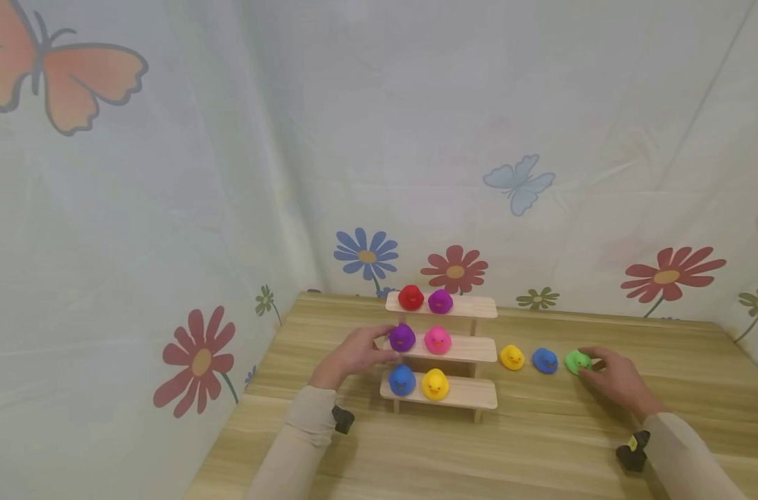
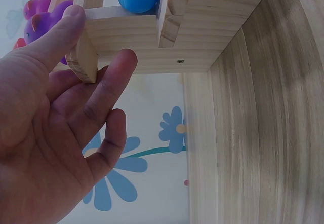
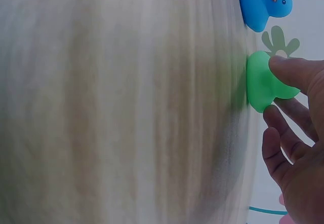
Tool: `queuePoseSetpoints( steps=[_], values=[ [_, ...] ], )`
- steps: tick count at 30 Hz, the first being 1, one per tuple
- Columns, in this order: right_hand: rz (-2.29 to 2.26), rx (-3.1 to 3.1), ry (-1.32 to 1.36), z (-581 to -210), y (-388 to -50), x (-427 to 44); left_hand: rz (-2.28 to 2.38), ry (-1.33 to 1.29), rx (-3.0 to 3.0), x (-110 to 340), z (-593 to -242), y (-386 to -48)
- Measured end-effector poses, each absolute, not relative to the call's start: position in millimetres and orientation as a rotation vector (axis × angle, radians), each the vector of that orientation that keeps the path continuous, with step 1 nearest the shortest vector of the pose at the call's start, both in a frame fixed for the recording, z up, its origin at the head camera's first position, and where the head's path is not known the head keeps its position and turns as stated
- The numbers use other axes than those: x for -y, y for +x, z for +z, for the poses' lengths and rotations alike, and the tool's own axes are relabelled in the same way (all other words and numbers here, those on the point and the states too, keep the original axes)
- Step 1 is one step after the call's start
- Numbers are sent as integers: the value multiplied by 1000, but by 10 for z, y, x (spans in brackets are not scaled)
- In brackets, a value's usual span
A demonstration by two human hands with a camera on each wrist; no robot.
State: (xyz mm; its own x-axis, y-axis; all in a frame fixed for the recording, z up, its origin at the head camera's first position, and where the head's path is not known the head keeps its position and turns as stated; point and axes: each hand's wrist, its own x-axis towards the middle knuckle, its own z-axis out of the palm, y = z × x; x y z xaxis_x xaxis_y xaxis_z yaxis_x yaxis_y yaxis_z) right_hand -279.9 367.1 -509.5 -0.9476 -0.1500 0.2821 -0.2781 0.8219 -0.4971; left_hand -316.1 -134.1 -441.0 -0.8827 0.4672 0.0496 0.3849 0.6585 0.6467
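My left hand (image 1: 358, 354) is at the left end of a three-step wooden display stand (image 1: 472, 348). In the left wrist view its thumb lies in front of the middle board's end, beside a purple rubber duck (image 2: 48, 24), and the index finger goes behind the board, partly hidden. The lower fingers are bent below the board. On the right, my right hand (image 1: 619, 378) pinches a green rubber duck (image 3: 260, 82) between thumb and fingers; the duck appears to be on the table. Left of it sit a blue duck (image 1: 545, 360) and a yellow duck (image 1: 513, 357).
The top step bears a red duck (image 1: 411, 297) and a purple duck (image 1: 440, 301). A pink duck (image 1: 438, 340) shares the middle step. On the bottom step are a blue duck (image 1: 402, 380) and a yellow duck (image 1: 435, 384). Behind the table (image 1: 541, 444) hangs a flowered curtain (image 1: 410, 153).
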Motion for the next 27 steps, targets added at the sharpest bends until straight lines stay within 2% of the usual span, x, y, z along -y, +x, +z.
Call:
queuePoseSetpoints(
  steps=[17,27],
  values=[
    [786,2794,289,-5047,-2746,-3645,1016,697,-2748,1332,-4408,-3159],
    [656,2762,359,-4796,-2665,-3489,1016,692,-2748,1332,-4420,-3170]
  ],
)
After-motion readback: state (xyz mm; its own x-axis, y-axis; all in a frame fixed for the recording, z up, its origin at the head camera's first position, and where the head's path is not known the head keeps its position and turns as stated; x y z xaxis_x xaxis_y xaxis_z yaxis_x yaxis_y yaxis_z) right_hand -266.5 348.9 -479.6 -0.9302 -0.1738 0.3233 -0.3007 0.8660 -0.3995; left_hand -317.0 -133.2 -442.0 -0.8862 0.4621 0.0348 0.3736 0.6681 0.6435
